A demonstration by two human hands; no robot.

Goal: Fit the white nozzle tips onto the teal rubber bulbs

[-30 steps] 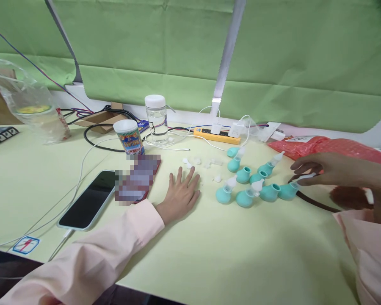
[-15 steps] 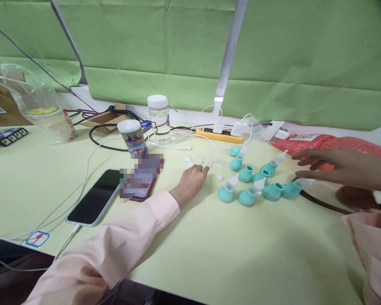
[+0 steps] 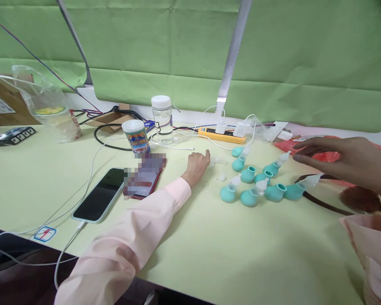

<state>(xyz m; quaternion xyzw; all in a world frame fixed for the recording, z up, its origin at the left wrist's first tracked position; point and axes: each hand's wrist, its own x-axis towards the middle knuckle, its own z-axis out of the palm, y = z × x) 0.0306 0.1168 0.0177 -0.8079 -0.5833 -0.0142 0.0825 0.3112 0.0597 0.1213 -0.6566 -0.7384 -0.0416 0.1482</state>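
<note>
The near edge of the pale yellow tabletop (image 3: 190, 245) slants under the left sleeve, with a broad stretch of surface between it and the nine teal squeeze bulbs (image 3: 275, 193). Behind these, a yellow power strip (image 3: 221, 136) and its white cables bound the room toward the wall. A red phone (image 3: 144, 184) lies just left of the left forearm.

The left hand (image 3: 195, 167) has its fingers curled down beside small translucent plastic pieces (image 3: 221, 161); whether it pinches one is hidden. The right hand (image 3: 343, 156) is loosely spread, thumb apart from fingers, holding nothing visible; its tips are near a bulb's translucent nozzle (image 3: 285, 156), contact unclear. Five bulbs wear nozzles; three show open mouths.

The left forearm reaches diagonally from the lower left, knuckles up. The right enters from the right side, above red bubble wrap (image 3: 325, 156), fingers pointing left.
</note>
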